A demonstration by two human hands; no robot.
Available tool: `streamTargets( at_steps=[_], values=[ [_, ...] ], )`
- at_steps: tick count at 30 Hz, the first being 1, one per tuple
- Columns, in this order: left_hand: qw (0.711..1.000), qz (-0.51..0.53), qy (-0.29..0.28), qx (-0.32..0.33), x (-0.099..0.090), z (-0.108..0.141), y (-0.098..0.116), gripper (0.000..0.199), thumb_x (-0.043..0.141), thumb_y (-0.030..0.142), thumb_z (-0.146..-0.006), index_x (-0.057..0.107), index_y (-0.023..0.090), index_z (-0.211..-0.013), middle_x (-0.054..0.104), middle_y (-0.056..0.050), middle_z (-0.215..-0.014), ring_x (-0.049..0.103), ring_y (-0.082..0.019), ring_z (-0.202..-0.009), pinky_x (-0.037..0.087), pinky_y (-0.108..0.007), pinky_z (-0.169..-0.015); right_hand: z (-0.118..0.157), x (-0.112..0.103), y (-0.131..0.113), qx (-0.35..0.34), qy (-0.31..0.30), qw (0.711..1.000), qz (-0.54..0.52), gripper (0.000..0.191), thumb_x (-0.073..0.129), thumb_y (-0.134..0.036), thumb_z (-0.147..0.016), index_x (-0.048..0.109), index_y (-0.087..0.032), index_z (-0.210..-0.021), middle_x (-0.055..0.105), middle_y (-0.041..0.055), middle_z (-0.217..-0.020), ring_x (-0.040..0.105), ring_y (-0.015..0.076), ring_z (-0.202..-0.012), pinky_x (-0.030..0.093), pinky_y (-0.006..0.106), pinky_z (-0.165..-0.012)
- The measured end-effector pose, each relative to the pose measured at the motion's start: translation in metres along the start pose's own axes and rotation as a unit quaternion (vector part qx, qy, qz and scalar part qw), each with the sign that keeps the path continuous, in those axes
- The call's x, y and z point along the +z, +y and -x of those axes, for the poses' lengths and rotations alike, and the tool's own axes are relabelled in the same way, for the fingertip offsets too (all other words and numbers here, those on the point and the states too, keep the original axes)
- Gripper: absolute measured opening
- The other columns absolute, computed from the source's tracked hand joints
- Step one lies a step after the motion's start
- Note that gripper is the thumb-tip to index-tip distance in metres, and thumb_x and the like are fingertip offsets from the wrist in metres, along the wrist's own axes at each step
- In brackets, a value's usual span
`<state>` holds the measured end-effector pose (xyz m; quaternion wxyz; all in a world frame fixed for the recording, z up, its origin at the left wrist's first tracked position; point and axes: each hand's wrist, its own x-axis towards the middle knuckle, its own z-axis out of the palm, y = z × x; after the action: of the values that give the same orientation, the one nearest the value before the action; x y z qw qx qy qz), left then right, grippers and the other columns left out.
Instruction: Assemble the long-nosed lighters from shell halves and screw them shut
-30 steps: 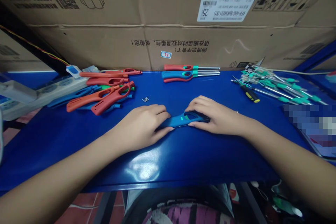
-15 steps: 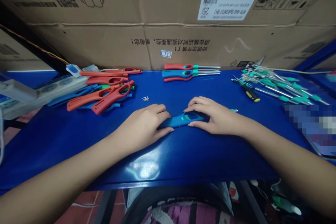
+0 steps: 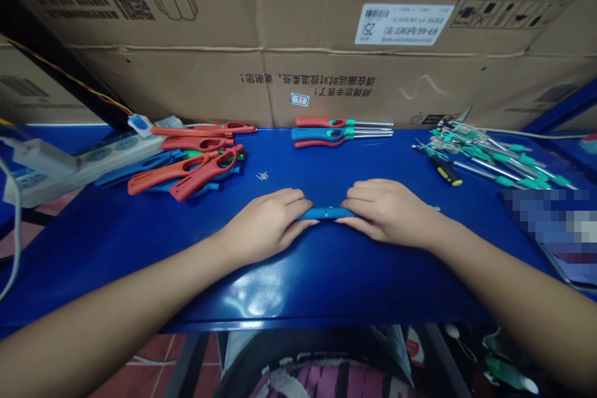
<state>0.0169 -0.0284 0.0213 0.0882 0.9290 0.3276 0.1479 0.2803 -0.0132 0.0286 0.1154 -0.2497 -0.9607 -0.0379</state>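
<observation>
A blue long-nosed lighter (image 3: 326,213) is held level between my hands, low over the blue table. My left hand (image 3: 270,219) pinches one end of its handle with thumb and fingers. My right hand (image 3: 390,210) grips the other end and hides most of the nozzle. The lighter's narrow edge faces me, with a seam visible between the hands. Beyond lie red and blue lighters (image 3: 321,130) with metal nozzles, side by side. Several small thin metal pieces (image 3: 262,176) rest past my left hand.
To the left, red, orange and blue lighter handles (image 3: 196,168) lie heaped beside a white power strip (image 3: 105,152). At right are metal nozzles with green parts (image 3: 504,158), a black-and-yellow screwdriver (image 3: 445,171) and a blurred-out flat device (image 3: 559,242). Cardboard (image 3: 308,25) stands behind the blue table (image 3: 298,298).
Both hands have turned the lighter, so its narrow edge now faces me instead of its broad side with the trigger opening. The view has shifted slightly.
</observation>
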Motion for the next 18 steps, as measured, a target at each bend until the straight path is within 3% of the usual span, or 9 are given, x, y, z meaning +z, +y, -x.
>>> streamTargets(
  at_steps=[5, 12, 18],
  values=[
    [0.998, 0.058, 0.017, 0.002, 0.001, -0.001, 0.001, 0.027, 0.049, 0.032, -0.104, 0.068, 0.014, -0.112, 0.067, -0.007, -0.093, 0.063, -0.02, -0.088, 0.052, -0.03, -0.079, 0.001, -0.002, -0.001, 0.005, 0.013, 1.0, 0.02, 0.039, 0.044, -0.039, -0.104, 0.072, -0.016, -0.093, 0.068, 0.0066, -0.081, 0.059, 0.02, -0.075, 0.043, 0.034, -0.069],
    [0.99, 0.077, 0.116, 0.01, -0.001, 0.0, -0.007, 0.028, 0.06, 0.035, -0.099, 0.067, 0.015, -0.117, 0.069, -0.007, -0.104, 0.065, -0.018, -0.094, 0.052, -0.029, -0.086, 0.003, -0.011, 0.007, 0.045, 0.034, 0.998, 0.025, 0.035, 0.046, -0.038, -0.103, 0.073, -0.016, -0.099, 0.071, 0.008, -0.088, 0.064, 0.0202, -0.078, 0.043, 0.033, -0.069],
    [0.987, 0.107, 0.118, 0.005, -0.005, -0.001, -0.001, 0.022, 0.056, 0.027, -0.101, 0.067, 0.012, -0.111, 0.067, -0.006, -0.096, 0.063, -0.016, -0.086, 0.05, -0.026, -0.08, 0.006, -0.015, 0.011, 0.054, 0.049, 0.997, -0.001, 0.031, 0.052, -0.041, -0.101, 0.071, -0.017, -0.101, 0.073, 0.0062, -0.091, 0.068, 0.0193, -0.082, 0.044, 0.03, -0.071]
  ],
)
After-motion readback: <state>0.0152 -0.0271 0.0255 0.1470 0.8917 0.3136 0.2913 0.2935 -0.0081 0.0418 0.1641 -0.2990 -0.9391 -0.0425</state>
